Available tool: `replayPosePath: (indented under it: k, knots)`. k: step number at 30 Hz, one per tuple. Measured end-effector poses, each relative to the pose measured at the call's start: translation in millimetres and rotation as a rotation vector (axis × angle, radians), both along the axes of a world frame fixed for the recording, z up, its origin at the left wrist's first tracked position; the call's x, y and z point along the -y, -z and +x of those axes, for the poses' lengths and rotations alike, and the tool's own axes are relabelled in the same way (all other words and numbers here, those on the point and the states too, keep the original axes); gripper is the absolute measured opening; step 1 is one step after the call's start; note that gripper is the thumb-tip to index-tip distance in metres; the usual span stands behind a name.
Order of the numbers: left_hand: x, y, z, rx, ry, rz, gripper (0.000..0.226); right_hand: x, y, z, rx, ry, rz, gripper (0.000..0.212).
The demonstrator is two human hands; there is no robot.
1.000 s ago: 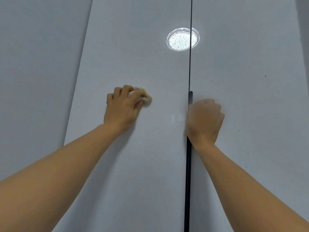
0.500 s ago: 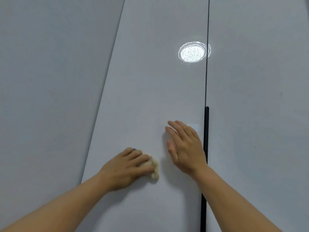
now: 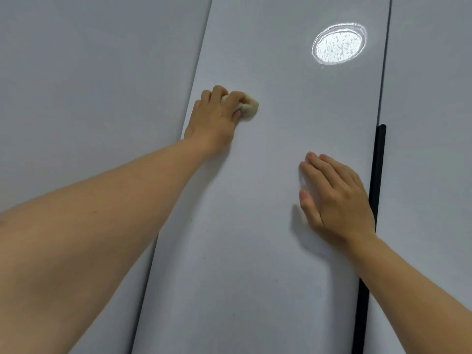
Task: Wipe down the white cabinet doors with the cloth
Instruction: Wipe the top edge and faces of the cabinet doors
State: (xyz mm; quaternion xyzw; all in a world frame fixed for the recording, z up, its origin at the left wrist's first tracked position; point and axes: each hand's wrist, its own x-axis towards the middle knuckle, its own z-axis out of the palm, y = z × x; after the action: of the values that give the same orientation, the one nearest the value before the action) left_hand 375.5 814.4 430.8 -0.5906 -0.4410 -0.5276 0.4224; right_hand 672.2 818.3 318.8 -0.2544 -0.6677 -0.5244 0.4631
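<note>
The left hand [image 3: 214, 116] squeezes a lumpy cream cloth [image 3: 249, 107] on the smooth, shiny white door [image 3: 255, 226] — the right hand [image 3: 334, 198] lies flat, fingers straight.

left hand [image 3: 214, 116] gripping cloth [image 3: 249, 107], cabinet door [image 3: 268, 226]

Cabinet door [image 3: 255, 226]: plain glossy white. Cloth [image 3: 249, 107]: cream, unpatterned. Handle strip [image 3: 375, 190]: black. Light reflection [image 3: 338, 44]: mottled white.

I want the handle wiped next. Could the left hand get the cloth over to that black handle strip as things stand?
Probably yes: the left hand holds the cloth on the same door, though the right hand, flat beside the black handle strip, partly blocks the way.
</note>
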Motion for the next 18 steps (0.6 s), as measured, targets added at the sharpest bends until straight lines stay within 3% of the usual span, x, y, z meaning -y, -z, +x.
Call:
replayPosePath:
  k: [4,7,14,18]
  knots:
    - [0.5,44.9,4.1,0.161,0.054,0.014,0.036,-3.7,-1.5,0.3,-0.015,-0.018,0.019,0.051]
    - [3.0,128.6,-5.6,0.206,0.064,-0.018,0.037,-2.5,-0.1,-3.4,-0.064,-0.046,0.003,0.048]
    - [14.5,365.1,-28.7,-0.023,0.150,-0.190,0.028,8.7,29.7,-50.4,-0.346,-0.085,-0.189,0.060]
    - [11.5,358.0,-28.9,-0.008,0.111,-0.151,0.031,8.6,30.2,-47.7,-0.341,-0.063,-0.195,0.063]
